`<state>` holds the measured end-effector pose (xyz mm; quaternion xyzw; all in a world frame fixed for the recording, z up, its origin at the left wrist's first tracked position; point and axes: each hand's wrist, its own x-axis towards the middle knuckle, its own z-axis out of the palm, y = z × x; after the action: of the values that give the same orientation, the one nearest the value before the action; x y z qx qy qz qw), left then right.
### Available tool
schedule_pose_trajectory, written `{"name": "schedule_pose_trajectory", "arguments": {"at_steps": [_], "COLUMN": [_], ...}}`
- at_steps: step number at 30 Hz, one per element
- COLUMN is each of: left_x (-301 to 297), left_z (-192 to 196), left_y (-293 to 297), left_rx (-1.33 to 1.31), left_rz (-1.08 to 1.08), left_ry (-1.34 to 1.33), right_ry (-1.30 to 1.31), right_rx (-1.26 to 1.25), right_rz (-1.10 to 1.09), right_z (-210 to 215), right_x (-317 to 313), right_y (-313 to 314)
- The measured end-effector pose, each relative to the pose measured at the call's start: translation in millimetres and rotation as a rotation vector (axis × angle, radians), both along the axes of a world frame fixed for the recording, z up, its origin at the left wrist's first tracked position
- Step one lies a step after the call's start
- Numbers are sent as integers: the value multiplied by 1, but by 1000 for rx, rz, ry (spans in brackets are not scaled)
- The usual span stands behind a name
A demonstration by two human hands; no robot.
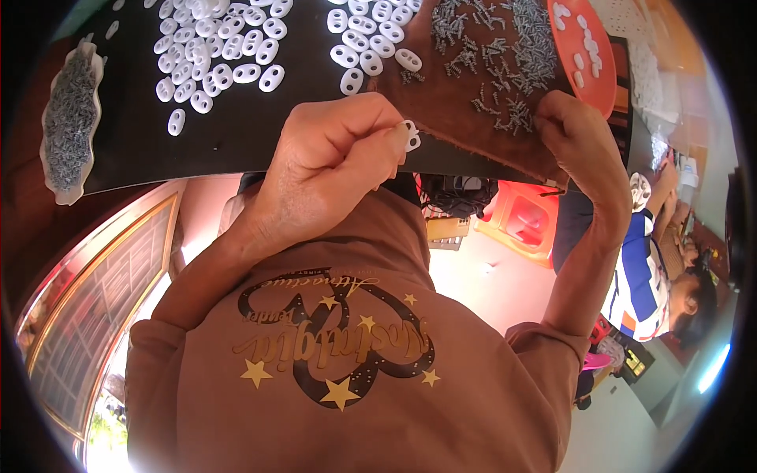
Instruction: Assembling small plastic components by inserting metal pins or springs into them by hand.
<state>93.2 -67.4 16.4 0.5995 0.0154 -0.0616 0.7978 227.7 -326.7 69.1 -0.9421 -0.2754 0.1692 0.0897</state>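
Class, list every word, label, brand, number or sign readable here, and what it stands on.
Shirt: large gold script, partly readable; wording not copied here.
Shirt: smaller gold script around it, partly readable; also not copied.
Shirt: a tiny gold line near the top, too small to read surely.
White pieces: none visible.

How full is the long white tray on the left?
The tray looks full: small grey metal pieces hide nearly all but its rim.
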Motion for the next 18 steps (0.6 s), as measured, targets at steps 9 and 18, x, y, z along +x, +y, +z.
{"name": "schedule_pose_trajectory", "arguments": {"at_steps": [9, 18], "left_x": [-1, -1], "left_z": [-1, -3], "left_y": [0, 0], "left_rx": [31, 35], "left_rz": [3, 6], "left_ry": [-46, -59], "right_ry": [43, -78], "right_rx": [-42, -49], "right_rz": [-40, -28], "right_z": [6, 6], "right_x": [-3, -4], "right_y": [1, 2]}}
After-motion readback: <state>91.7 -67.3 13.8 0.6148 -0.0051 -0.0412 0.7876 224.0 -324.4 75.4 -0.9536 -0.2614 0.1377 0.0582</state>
